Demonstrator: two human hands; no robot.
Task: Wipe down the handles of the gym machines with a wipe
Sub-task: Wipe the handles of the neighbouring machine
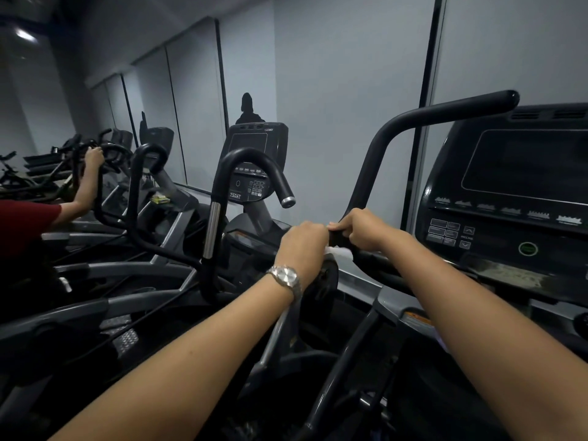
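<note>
The left hand [302,241] and right hand [366,230] sit just beside each other on the low end of the handle [451,106], the wipe [342,252] held under the left and showing between them. The handle climbs from there up and to the right, over the console [521,173] standing at right. Left of the hands a hooked handle [221,178] stands before a second display [248,143], and farther left, deeper along the row, another person's hand [94,155] rests on another handlebar [98,198]
</note>
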